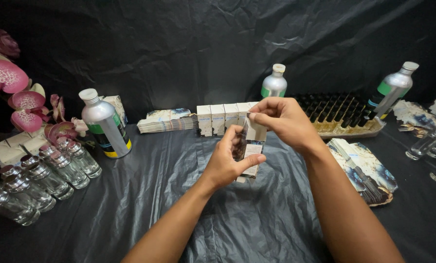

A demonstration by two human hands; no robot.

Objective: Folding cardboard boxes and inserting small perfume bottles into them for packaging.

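Both forearms come in from the bottom edge, nearest us. We work over a black sheet (130,209) covering the table and running up behind as backdrop.

Our left hand (226,163) wraps a small upright carton (251,148), thumb across its front, fingers behind. Our right hand (282,118) pinches the carton's top flap from above, fingers curled tight. Carton sits mid-table, held just above the sheet, in front of a box row (223,118).

Left side: pink orchids (13,92), then a silver bottle (104,124) with white cap, upright. Glass bottles (43,178) with metal collars stand in a cluster near the left edge. A flat-carton stack (167,121) lies between silver bottle and box row.

Behind the hands: second silver bottle (274,83). Right of it a tray (347,117) of dark-capped vials, and a third silver bottle (392,90) leaning at the tray's far end. More flat cartons (366,165) lie fanned beside our right forearm. Clear glass bottles (429,143) lie on their sides at the right edge.
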